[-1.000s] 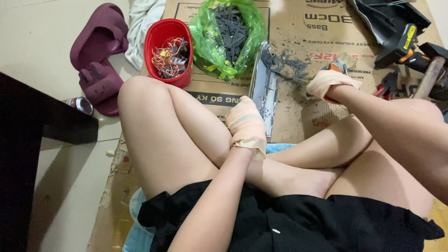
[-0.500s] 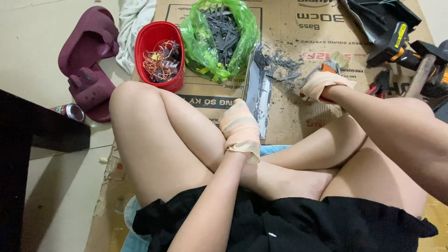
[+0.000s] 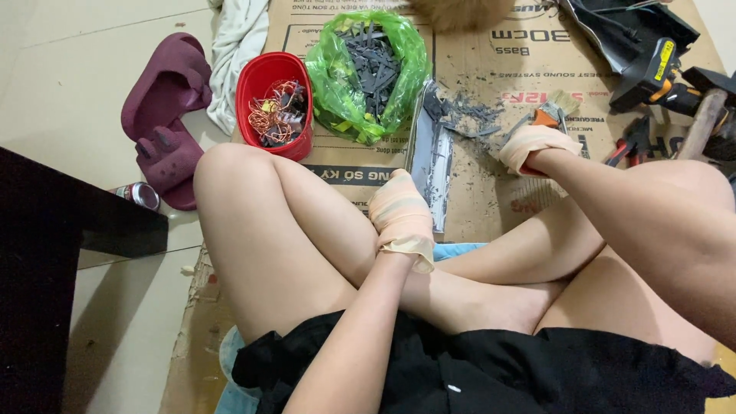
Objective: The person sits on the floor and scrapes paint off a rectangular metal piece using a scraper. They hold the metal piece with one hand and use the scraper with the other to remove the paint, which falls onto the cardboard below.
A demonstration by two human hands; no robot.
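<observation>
I sit cross-legged on flattened cardboard [image 3: 529,54]. My left hand [image 3: 402,218], in a beige glove, hangs over my shin beside a long grey metal part [image 3: 429,157]; its fingers are hidden. My right hand [image 3: 533,146], also gloved, is closed round an orange-handled hand tool [image 3: 548,116] and rests on the cardboard next to a scatter of dark grey chips [image 3: 464,115].
A green plastic bag [image 3: 368,73] of dark scraps and a red tub [image 3: 274,103] of copper wire stand ahead. A drill [image 3: 655,77], hammer [image 3: 701,119] and red pliers [image 3: 632,146] lie at right. Maroon slippers [image 3: 169,115], a can [image 3: 138,195] and a dark table [image 3: 46,261] are at left.
Both hands stay about where they were; the view shifted slightly. A brown furry thing has come into view at the top edge.
</observation>
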